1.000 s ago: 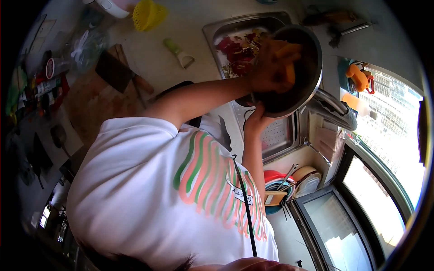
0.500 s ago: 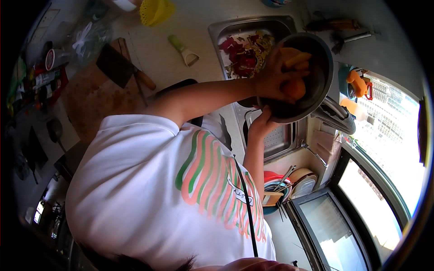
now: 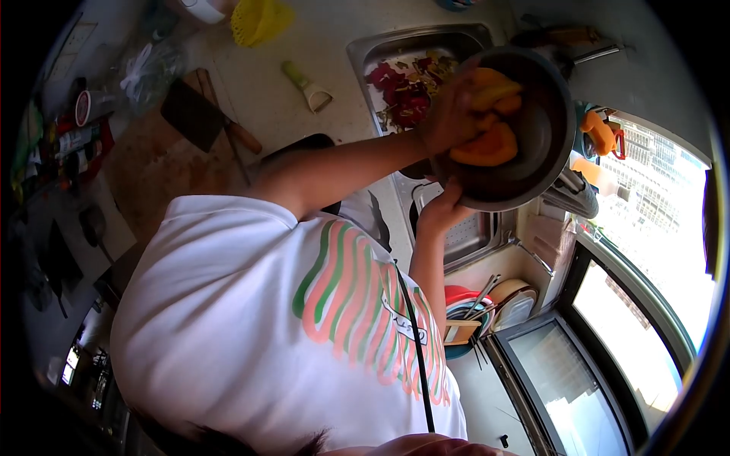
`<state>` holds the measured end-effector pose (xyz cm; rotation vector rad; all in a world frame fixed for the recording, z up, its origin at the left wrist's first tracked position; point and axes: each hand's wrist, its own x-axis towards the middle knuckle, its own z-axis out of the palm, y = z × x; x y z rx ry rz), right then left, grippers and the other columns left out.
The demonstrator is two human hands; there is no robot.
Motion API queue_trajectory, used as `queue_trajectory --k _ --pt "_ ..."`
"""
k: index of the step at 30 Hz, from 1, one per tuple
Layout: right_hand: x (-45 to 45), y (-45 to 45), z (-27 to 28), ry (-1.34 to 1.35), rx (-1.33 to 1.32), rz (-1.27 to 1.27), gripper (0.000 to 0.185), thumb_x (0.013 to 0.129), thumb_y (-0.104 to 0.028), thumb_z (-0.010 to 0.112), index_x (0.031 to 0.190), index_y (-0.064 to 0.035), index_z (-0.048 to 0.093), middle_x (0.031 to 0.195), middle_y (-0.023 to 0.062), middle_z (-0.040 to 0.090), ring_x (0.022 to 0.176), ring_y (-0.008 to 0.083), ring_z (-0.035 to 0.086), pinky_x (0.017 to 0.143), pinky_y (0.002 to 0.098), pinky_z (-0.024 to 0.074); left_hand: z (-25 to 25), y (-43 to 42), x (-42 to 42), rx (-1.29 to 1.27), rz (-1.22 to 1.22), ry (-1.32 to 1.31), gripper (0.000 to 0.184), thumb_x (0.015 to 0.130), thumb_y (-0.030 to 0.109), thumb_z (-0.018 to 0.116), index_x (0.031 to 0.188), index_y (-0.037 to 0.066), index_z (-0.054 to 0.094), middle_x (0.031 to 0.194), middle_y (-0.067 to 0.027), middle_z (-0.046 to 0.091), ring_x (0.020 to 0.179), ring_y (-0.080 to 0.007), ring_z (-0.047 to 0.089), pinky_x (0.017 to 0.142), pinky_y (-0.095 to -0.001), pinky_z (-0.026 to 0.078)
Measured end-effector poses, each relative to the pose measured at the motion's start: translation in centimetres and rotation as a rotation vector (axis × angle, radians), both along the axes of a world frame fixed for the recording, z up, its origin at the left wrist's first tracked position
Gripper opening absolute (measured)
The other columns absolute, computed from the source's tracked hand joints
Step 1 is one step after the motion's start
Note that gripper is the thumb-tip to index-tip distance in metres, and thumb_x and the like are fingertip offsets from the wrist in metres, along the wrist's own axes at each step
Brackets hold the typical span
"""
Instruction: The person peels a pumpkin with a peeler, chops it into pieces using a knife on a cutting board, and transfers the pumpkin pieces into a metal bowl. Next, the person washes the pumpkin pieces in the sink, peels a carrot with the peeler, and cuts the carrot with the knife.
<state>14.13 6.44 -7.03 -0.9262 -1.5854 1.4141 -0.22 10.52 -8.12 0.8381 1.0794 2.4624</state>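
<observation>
A deep, dark grey pot or bowl [image 3: 549, 129] is held tilted above the sink and its edge. Inside lie large, smooth orange pieces of cut fruit or vegetable [image 3: 487, 148], whose exact kind I cannot tell. My left hand [image 3: 450, 114] reaches over the near rim beside these pieces, its fingers loosely apart and partly in shadow. My right hand [image 3: 442, 204] grips the lower rim, thumb at the edge and other fingers hidden beneath. Red and yellow peelings [image 3: 403, 87] lie in the steel sink basin [image 3: 372, 52] behind the vessel.
A cleaver [image 3: 194, 114] rests on a wooden cutting board [image 3: 144, 163] at left. A green-handled peeler [image 3: 308, 85] and a yellow mesh basket [image 3: 258, 21] are on the counter. A drainer basin [image 3: 464, 234], stacked dishes [image 3: 468, 304] and an open window [image 3: 563, 365] are at right.
The vessel has shifted slightly right and tilted more toward me. My left hand has drawn back from the orange pieces toward the rim, leaving more of them visible. My right hand keeps its grip.
</observation>
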Motion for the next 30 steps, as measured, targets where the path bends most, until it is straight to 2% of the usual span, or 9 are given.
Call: queue_trajectory --k 3,5,8,14,20,23,25,27,30 --pt "-0.9 -1.1 0.8 0.027 -0.030 -0.058 0.029 0.085 0.002 0.044 0.112 0.0097 0.048 0.107 0.0177 0.057 0.081 0.0227 0.061 0.061 0.0316 0.0549 0.8 -0.3 -0.5 0.221 0.004 -0.233 0.042 0.100 0.022 0.044 0.138 0.010 0.028 0.135 -0.0166 0.045 0.125 -0.0291 0.045 0.106 -0.0414 0.038" --pt "-0.9 -1.4 0.6 -0.018 0.063 -0.023 0.028 0.086 0.003 0.043 0.112 0.0103 0.048 0.105 0.0179 0.058 0.080 0.0227 0.062 0.062 0.0310 0.0546 -0.8 -0.9 -1.2 -0.217 0.286 0.021 0.032 0.102 0.023 0.041 0.129 0.006 0.035 0.128 -0.0156 0.052 0.119 -0.0278 0.051 0.102 -0.0379 0.041" --pt "-1.5 -1.6 0.7 -0.030 0.113 -0.024 0.027 0.086 0.003 0.043 0.111 0.0109 0.048 0.103 0.0188 0.059 0.078 0.0222 0.063 0.062 0.0305 0.0546 -2.0 -1.1 -1.5 -0.359 0.288 -0.036 0.019 0.104 0.020 0.035 0.103 0.001 0.040 0.127 -0.0176 0.057 0.105 -0.0182 0.058 0.090 -0.0287 0.044" --pt "-2.3 -1.6 0.9 -0.027 0.091 0.020 0.025 0.086 0.005 0.043 0.111 0.0104 0.047 0.102 0.0181 0.059 0.078 0.0210 0.063 0.062 0.0291 0.0548 -2.5 0.4 -1.7 -0.215 0.333 -0.206 0.018 0.104 0.022 0.035 0.101 0.004 0.035 0.126 -0.0228 0.056 0.111 -0.0246 0.056 0.094 -0.0340 0.042" --pt "-2.5 -1.9 0.4 -0.020 0.090 -0.067 0.048 0.085 0.003 0.046 0.130 0.0071 0.027 0.119 0.0195 0.048 0.088 0.0242 0.060 0.067 0.0318 0.0552 -3.3 1.6 -1.1 -0.143 0.209 -0.348 0.013 0.103 0.017 0.037 0.100 0.005 0.033 0.129 -0.0225 0.054 0.119 -0.0264 0.052 0.099 -0.0353 0.038" --pt "-3.3 -1.7 1.5 -0.326 0.587 -0.194 0.053 0.085 0.001 0.048 0.132 0.0071 0.024 0.127 0.0204 0.040 0.101 0.0263 0.055 0.073 0.0327 0.0531 -2.8 1.8 -0.7 -0.022 0.155 -0.420 0.015 0.102 0.018 0.041 0.100 0.004 0.036 0.130 -0.0244 0.052 0.118 -0.0295 0.052 0.096 -0.0363 0.040" --pt "-3.7 -1.9 1.9 -0.416 0.700 -0.226 0.053 0.085 0.001 0.049 0.131 0.0073 0.025 0.131 0.0208 0.035 0.108 0.0277 0.051 0.076 0.0327 0.0515 -1.2 0.6 -0.4 -0.571 0.287 0.058 0.017 0.100 0.020 0.045 0.102 0.003 0.041 0.132 -0.0244 0.050 0.116 -0.0314 0.052 0.094 -0.0356 0.041" --pt "-3.8 -1.8 1.5 -0.339 0.589 -0.200 0.050 0.086 0.001 0.049 0.130 0.0069 0.026 0.131 0.0210 0.035 0.109 0.0287 0.051 0.075 0.0322 0.0512 -0.9 0.6 -0.3 -0.717 0.352 0.191 0.019 0.100 0.021 0.046 0.102 0.002 0.043 0.131 -0.0219 0.052 0.114 -0.0280 0.054 0.091 -0.0330 0.043" --pt "-2.6 -1.1 -0.6 -0.063 0.135 -0.098 0.041 0.087 0.000 0.051 0.124 0.0070 0.033 0.130 0.0209 0.036 0.105 0.0285 0.054 0.070 0.0332 0.0530 -2.1 1.9 -0.6 -0.415 0.336 -0.125 0.022 0.100 0.022 0.046 0.103 0.001 0.045 0.121 -0.0166 0.061 0.105 -0.0215 0.059 0.088 -0.0305 0.046"
